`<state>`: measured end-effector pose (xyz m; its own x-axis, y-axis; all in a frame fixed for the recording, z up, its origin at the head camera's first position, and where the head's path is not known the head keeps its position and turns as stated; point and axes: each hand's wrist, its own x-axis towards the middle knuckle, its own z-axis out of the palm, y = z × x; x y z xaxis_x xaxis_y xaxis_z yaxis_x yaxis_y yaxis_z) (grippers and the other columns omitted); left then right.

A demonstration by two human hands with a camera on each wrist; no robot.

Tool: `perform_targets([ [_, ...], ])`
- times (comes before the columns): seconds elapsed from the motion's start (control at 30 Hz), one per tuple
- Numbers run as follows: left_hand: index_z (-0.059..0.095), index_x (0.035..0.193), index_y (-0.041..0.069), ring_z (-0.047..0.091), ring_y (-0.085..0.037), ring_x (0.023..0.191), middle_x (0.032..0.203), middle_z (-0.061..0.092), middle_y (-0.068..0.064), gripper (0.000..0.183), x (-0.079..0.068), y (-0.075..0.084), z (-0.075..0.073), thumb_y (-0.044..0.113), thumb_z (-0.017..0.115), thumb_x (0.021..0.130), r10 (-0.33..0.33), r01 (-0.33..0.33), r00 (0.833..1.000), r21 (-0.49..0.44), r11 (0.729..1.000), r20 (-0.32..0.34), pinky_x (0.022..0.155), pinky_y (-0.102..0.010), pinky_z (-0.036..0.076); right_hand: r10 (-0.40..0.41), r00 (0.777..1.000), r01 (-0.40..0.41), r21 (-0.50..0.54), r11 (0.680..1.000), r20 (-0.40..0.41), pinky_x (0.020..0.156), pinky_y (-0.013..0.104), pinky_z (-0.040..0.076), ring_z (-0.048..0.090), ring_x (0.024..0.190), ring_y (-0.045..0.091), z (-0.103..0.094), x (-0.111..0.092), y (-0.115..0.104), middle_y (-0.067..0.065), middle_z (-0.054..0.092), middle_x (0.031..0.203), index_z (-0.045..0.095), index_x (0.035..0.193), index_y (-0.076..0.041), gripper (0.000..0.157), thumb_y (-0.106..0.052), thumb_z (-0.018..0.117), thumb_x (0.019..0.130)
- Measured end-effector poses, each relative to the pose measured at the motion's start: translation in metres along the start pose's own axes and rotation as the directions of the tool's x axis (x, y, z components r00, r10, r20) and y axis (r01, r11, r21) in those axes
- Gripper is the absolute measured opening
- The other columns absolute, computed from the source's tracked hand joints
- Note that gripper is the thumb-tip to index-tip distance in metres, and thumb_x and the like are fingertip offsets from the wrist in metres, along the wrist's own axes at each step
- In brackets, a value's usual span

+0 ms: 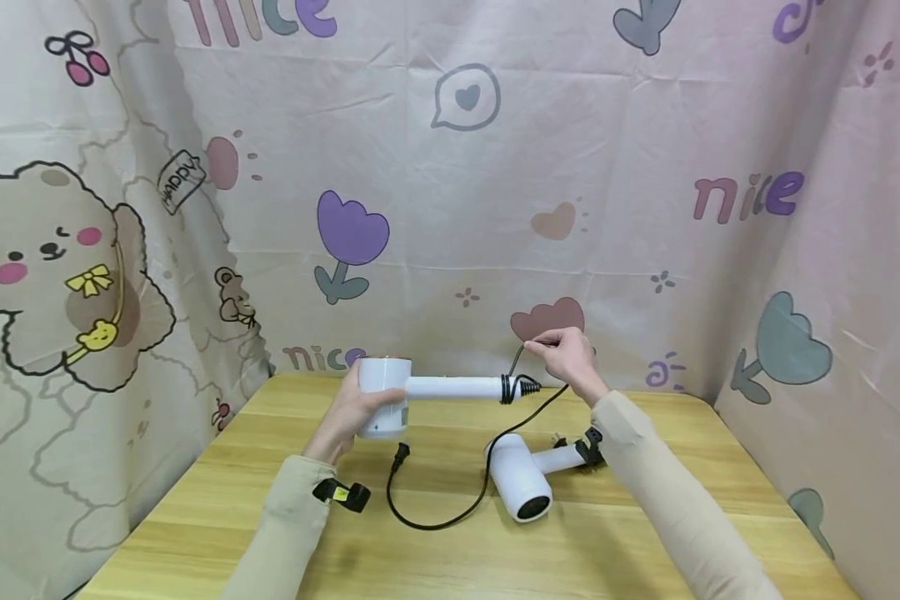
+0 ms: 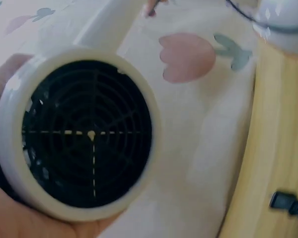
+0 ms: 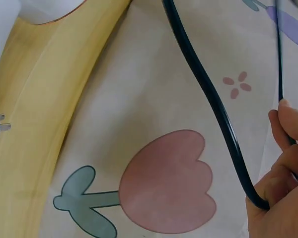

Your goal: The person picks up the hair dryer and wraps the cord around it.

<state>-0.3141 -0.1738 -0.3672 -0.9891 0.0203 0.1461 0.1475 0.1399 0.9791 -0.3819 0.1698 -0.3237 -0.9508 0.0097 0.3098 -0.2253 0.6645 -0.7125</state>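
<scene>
A white hair dryer (image 1: 457,388) is held up over the table, its handle pointing right. My left hand (image 1: 352,408) grips its head, thumb across the front; the left wrist view shows the round dark grille (image 2: 89,134) at one end. Black cord is wound in a few turns round the handle's end. Up and to the right, my right hand (image 1: 567,357) pinches the black cord (image 3: 213,104), which runs between thumb and fingers. From there the cord loops down to the table, ending in a plug (image 1: 401,454) left of the middle.
A second white hair dryer (image 1: 516,479) lies on the wooden table (image 1: 270,517) beneath the right forearm, its cord bundled at the handle end. A printed cloth (image 1: 450,208) hangs behind and at both sides. Black wrist cameras (image 1: 342,493) sit on the sleeves.
</scene>
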Motion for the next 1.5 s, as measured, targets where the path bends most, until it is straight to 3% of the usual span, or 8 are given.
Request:
perform_targets([
  [0.27, 0.031, 0.143, 0.011, 0.058, -0.033, 0.102, 0.125, 0.05, -0.021, 0.092, 0.002, -0.002, -0.004, 0.014, 0.086, 0.07, 0.113, -0.117, 0.993, 0.144, 0.983, 0.034, 0.077, -0.039, 0.059, -0.107, 0.994, 0.106, -0.07, 0.992, -0.005, 0.077, 0.038, 0.056, 0.069, 0.091, 0.021, 0.0, -0.008, -0.01, 0.003, 0.076, 0.098, 0.079, 0.096, -0.017, 0.024, -0.039, 0.072, 0.088],
  [0.5, 0.028, 0.146, 0.009, 0.06, -0.033, 0.099, 0.123, 0.052, -0.02, 0.098, 0.007, -0.006, -0.006, 0.016, 0.087, 0.068, 0.177, -0.19, 0.981, 0.248, 0.95, 0.075, 0.076, -0.039, 0.058, -0.228, 0.973, 0.223, -0.149, 0.963, -0.019, 0.064, 0.032, 0.054, 0.072, 0.083, 0.018, 0.006, -0.021, -0.019, 0.0, 0.077, 0.09, 0.079, 0.093, -0.02, 0.02, -0.037, 0.073, 0.086],
  [0.67, 0.031, 0.141, 0.008, 0.06, -0.032, 0.098, 0.121, 0.053, -0.019, 0.093, 0.01, -0.006, -0.006, 0.015, 0.087, 0.067, 0.18, -0.188, 0.982, 0.255, 0.948, 0.054, 0.076, -0.039, 0.058, -0.305, 0.951, 0.29, -0.198, 0.936, -0.049, 0.058, 0.029, 0.05, 0.071, 0.077, 0.015, 0.009, -0.031, -0.027, -0.004, 0.076, 0.086, 0.079, 0.09, -0.022, 0.016, -0.036, 0.073, 0.086],
  [0.87, 0.035, 0.135, 0.004, 0.06, -0.032, 0.096, 0.117, 0.054, -0.02, 0.084, 0.009, -0.008, -0.008, 0.016, 0.086, 0.07, 0.127, -0.117, 0.991, 0.216, 0.969, -0.035, 0.073, -0.038, 0.059, -0.392, 0.918, 0.369, -0.228, 0.901, -0.063, 0.061, 0.031, 0.052, 0.07, 0.072, 0.013, 0.009, -0.042, -0.037, -0.006, 0.076, 0.082, 0.08, 0.087, -0.022, 0.015, -0.036, 0.074, 0.086],
  [1.13, 0.036, 0.137, 0.006, 0.059, -0.031, 0.097, 0.115, 0.055, -0.018, 0.085, 0.006, -0.006, -0.002, 0.022, 0.086, 0.071, 0.093, -0.049, 0.984, 0.266, 0.963, -0.155, 0.074, -0.035, 0.058, -0.397, 0.915, 0.371, -0.226, 0.901, -0.078, 0.06, 0.028, 0.051, 0.067, 0.066, 0.008, 0.015, -0.05, -0.041, -0.006, 0.076, 0.081, 0.08, 0.087, -0.021, 0.014, -0.034, 0.074, 0.086],
  [1.33, 0.033, 0.142, 0.008, 0.059, -0.032, 0.099, 0.117, 0.055, -0.017, 0.092, 0.006, -0.001, 0.003, 0.028, 0.085, 0.069, 0.098, -0.021, 0.96, 0.281, 0.959, -0.263, 0.076, -0.038, 0.058, -0.399, 0.913, 0.376, -0.199, 0.905, -0.09, 0.051, 0.026, 0.043, 0.053, 0.052, 0.006, 0.022, -0.053, -0.04, -0.007, 0.071, 0.072, 0.079, 0.088, -0.019, 0.013, -0.029, 0.071, 0.088],
  [1.5, 0.032, 0.144, 0.008, 0.057, -0.032, 0.103, 0.122, 0.053, -0.017, 0.092, 0.005, -0.001, 0.006, 0.03, 0.084, 0.071, 0.083, -0.003, 0.93, 0.218, 0.976, -0.359, 0.08, -0.04, 0.058, -0.399, 0.915, 0.387, -0.162, 0.908, -0.052, 0.049, 0.024, 0.037, 0.045, 0.048, 0.007, 0.028, -0.058, -0.037, -0.007, 0.066, 0.067, 0.079, 0.094, -0.017, 0.02, -0.026, 0.061, 0.093],
])
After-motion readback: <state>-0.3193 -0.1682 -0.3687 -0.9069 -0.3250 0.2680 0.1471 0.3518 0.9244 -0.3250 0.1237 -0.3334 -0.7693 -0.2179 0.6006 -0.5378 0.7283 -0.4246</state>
